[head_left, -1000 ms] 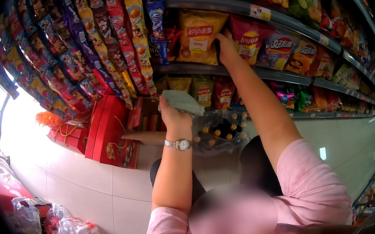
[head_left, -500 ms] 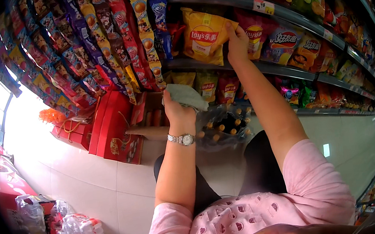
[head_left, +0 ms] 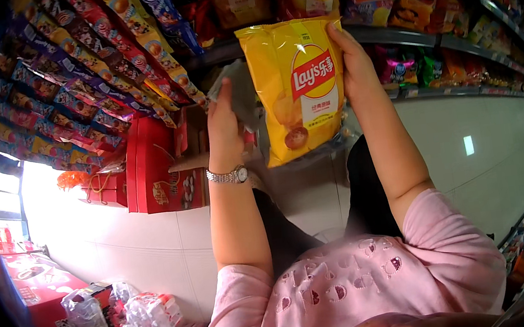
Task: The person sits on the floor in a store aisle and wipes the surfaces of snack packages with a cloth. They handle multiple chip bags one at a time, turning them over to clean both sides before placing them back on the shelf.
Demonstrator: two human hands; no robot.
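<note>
"Away from the dark grey metal shelf (head_left: 394,35), the yellow, pillow-shaped plastic chip bag (head_left: 297,89) is coming toward the person."

"How are the hands working?"

"Apart: the right hand (head_left: 355,65) is gripping the bag's right edge, while the left hand (head_left: 224,129) is clutching a crumpled grey cloth (head_left: 240,93)."

"Is that touching the bag?"

"It's hanging just beside its left edge; whether they're touching, I cannot tell."
</note>
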